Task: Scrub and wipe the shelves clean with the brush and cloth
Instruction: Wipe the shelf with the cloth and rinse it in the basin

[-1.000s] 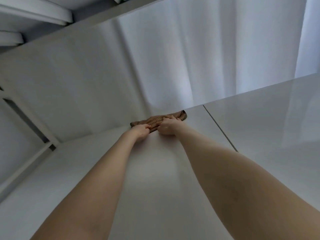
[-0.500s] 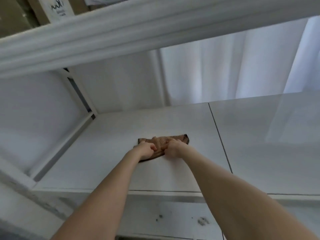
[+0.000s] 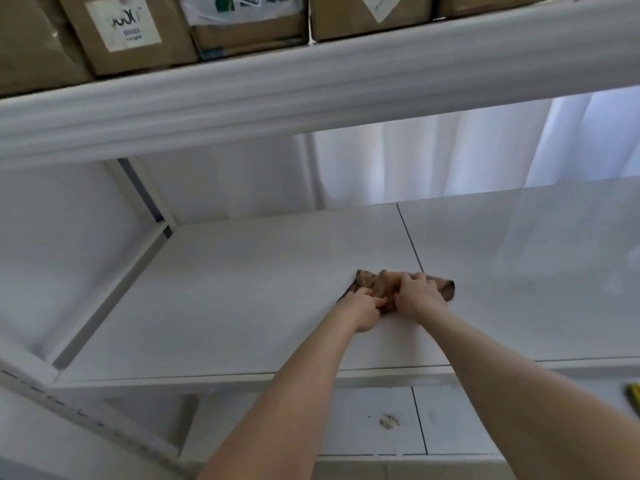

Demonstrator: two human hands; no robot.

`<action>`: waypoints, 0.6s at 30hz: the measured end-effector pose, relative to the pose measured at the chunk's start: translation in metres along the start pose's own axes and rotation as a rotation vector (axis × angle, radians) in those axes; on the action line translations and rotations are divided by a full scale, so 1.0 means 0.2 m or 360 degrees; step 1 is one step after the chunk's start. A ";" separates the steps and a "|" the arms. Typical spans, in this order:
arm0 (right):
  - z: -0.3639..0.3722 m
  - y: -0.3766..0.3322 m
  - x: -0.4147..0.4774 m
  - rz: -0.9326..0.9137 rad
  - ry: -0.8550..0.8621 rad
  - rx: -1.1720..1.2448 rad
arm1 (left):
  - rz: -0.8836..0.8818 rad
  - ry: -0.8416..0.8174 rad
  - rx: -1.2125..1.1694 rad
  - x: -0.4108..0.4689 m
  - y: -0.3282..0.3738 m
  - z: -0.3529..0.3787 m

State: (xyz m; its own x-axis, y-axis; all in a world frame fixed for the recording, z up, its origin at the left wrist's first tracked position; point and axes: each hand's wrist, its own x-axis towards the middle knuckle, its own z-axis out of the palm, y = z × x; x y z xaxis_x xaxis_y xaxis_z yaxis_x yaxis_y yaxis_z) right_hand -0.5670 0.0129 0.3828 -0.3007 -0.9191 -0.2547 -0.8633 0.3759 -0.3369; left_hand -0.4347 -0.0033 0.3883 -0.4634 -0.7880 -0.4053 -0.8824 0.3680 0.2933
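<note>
A crumpled brown cloth (image 3: 381,284) lies on the white middle shelf (image 3: 242,299), just beside the seam between two shelf boards. My left hand (image 3: 363,311) grips the cloth's near left part with curled fingers. My right hand (image 3: 419,296) grips its right part, and a corner of the cloth sticks out past that hand. No brush is in view.
The shelf above (image 3: 311,91) carries several cardboard boxes (image 3: 138,32). A lower shelf (image 3: 374,431) shows a dirty smudge (image 3: 388,421). A yellow object (image 3: 634,398) peeks in at the right edge. White curtain (image 3: 450,168) hangs behind the rack; its upright post (image 3: 145,195) stands left.
The view has tilted down, bringing the upper shelf's boxes and the lower shelf into sight. Both hands have dragged the cloth toward me and a little right, bunching it up.
</note>
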 end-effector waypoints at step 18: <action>0.40 -0.96 -0.05 -0.0555 -0.0325 -0.0036 | -0.0512 0.0135 -0.0027 -0.19 -1.10 -0.25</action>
State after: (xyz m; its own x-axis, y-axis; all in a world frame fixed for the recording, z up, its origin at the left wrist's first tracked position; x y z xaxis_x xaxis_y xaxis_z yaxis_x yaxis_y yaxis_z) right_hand -0.3651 -0.0410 0.3767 0.0966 -0.9477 -0.3043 -0.9087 0.0408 -0.4155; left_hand -0.2200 -0.0788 0.3821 -0.1519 -0.9012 -0.4060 -0.9806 0.0859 0.1764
